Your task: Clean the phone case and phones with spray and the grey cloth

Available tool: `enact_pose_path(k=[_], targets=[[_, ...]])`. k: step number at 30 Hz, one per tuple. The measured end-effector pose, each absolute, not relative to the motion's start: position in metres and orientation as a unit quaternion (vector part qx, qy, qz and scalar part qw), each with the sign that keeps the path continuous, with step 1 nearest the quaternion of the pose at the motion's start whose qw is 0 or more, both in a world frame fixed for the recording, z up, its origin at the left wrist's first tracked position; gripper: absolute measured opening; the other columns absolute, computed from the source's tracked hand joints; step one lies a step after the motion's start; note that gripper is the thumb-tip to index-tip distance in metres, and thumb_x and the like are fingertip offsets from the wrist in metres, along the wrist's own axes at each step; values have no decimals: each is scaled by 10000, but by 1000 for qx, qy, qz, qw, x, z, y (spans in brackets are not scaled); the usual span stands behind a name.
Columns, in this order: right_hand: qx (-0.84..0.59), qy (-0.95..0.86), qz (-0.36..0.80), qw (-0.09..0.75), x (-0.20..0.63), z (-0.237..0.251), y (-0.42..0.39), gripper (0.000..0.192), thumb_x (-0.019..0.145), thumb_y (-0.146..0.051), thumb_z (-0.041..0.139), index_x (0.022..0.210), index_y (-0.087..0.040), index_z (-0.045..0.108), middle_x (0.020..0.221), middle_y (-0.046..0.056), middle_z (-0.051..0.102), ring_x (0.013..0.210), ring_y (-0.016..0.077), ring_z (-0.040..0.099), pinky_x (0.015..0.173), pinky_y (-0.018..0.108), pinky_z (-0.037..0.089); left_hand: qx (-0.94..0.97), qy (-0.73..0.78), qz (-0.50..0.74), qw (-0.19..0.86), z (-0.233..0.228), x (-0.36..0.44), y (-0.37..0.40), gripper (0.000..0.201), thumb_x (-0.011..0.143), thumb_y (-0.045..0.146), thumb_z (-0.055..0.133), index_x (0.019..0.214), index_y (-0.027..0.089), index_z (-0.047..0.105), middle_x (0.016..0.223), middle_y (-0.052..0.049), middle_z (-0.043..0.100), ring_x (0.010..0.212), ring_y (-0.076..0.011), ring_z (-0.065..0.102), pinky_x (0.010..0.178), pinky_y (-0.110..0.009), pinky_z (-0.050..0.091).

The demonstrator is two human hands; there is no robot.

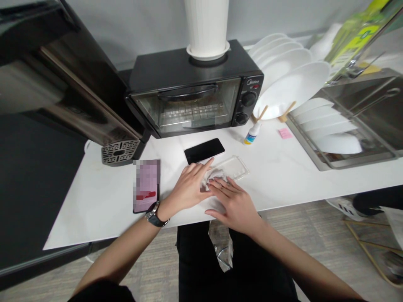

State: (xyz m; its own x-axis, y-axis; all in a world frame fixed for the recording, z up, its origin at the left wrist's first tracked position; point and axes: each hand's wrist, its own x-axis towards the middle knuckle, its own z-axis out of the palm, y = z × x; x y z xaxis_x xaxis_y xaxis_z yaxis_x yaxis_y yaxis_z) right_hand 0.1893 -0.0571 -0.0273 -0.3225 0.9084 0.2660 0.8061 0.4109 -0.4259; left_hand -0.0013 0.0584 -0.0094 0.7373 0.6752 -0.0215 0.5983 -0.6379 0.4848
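Note:
A clear phone case point(237, 167) lies flat on the white counter. My left hand point(190, 184) holds its near left end between thumb and index finger. A crumpled white tissue point(216, 174) is on the case, under the fingertips of my right hand point(234, 201), which press it down against the case. Part of the tissue and the case's left end are hidden by my hands. Just beyond them rests a black-screened phone point(205, 151). A small white spray bottle point(252, 133) with a blue and yellow label stands farther back on the right.
Left of my hands lies another phone point(146, 184) with a lit screen. Behind are a black toaster oven point(195, 100) and a drinks machine point(122, 151). White plates point(289, 84), a pink sticky note point(285, 133) and a sink point(317, 161) are to the right.

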Motion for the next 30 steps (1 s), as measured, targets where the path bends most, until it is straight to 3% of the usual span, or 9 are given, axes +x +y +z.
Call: enact_pose_path(k=[2,5,12,19,28,30], targets=[[-542,-798,111,238,201,-25,-65,514,1076,-537,658,1515,-274,708,1533,103,720,1454,378,670,1310,618,492,899,356,83,242,-9,0,57,1073,942,464,832,1786,269,199,1567,-89,655,1379,-331,570,1212,-480,437],[-572,-780,73,242,222,-27,-70,462,1121,-450,594,1490,-197,711,1500,138,741,1456,381,667,1278,655,508,897,357,82,247,-8,0,57,1078,943,486,828,1787,264,195,1568,-91,655,1379,-337,570,1218,-493,431],[-660,-719,-32,216,230,-40,-54,582,1132,-531,545,1566,-149,613,1552,211,689,1462,417,654,1277,727,436,897,352,84,253,-7,2,57,1064,949,498,814,1789,296,193,1560,-86,657,1364,-339,571,1227,-511,424],[-628,-747,-14,218,205,-44,-31,762,1054,-613,668,1555,-41,608,1583,278,636,1494,442,619,1284,664,471,900,353,87,239,-7,1,58,1004,982,536,774,1782,243,244,1558,-122,651,1360,-344,584,1223,-498,440],[-515,-816,92,245,189,-37,-43,848,1026,-717,654,1494,-10,668,1550,260,668,1497,403,625,1308,615,469,900,362,86,227,-10,-1,59,1001,957,462,799,1776,258,260,1516,-126,658,1329,-357,576,1171,-499,473],[-513,-817,98,243,190,-36,-42,768,1063,-673,626,1493,-39,675,1538,222,691,1503,369,625,1311,594,470,901,360,85,227,-11,-1,59,1013,956,483,804,1777,258,255,1516,-126,658,1312,-355,578,1170,-500,471]])
